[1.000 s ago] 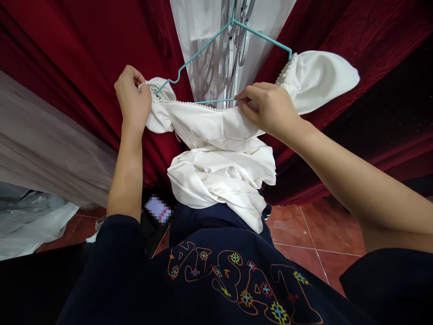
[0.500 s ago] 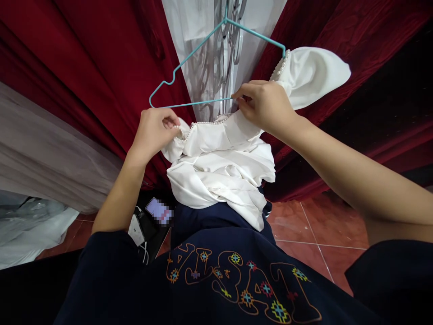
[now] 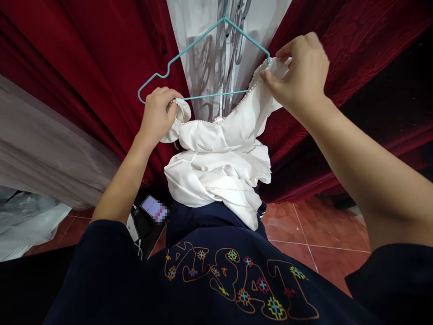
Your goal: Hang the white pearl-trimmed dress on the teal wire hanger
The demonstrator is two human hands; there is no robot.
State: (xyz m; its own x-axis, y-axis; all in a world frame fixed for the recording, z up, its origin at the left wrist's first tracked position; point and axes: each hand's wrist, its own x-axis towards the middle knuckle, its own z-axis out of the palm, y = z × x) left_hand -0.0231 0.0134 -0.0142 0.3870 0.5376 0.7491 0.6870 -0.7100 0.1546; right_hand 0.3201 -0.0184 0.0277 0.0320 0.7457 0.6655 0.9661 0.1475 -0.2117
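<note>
A white garment (image 3: 209, 135) with a pearl-trimmed neckline lies bunched over my lap, its upper part raised toward a thin turquoise hanger (image 3: 198, 43). My left hand (image 3: 158, 110) is closed on the garment's left shoulder edge, close to the hanger's lower bar. At the other side, my right hand (image 3: 301, 67) pinches the right shoulder beside the hanger's right end, which goes into the pearl edge there. The hanger's left end is bare. Its hook runs out of view at the top.
Dark red curtains (image 3: 101, 81) hang on both sides, with white cloth and grey metalwork (image 3: 230, 49) between them. A lit phone (image 3: 154, 207) and a white device with a cable (image 3: 132, 228) lie at my left. Red floor tiles (image 3: 287, 225) show below right.
My right hand has left the hanger's lower bar and moved up and right to the garment's right shoulder. My left hand has risen with the left shoulder. The hanger has shifted left.
</note>
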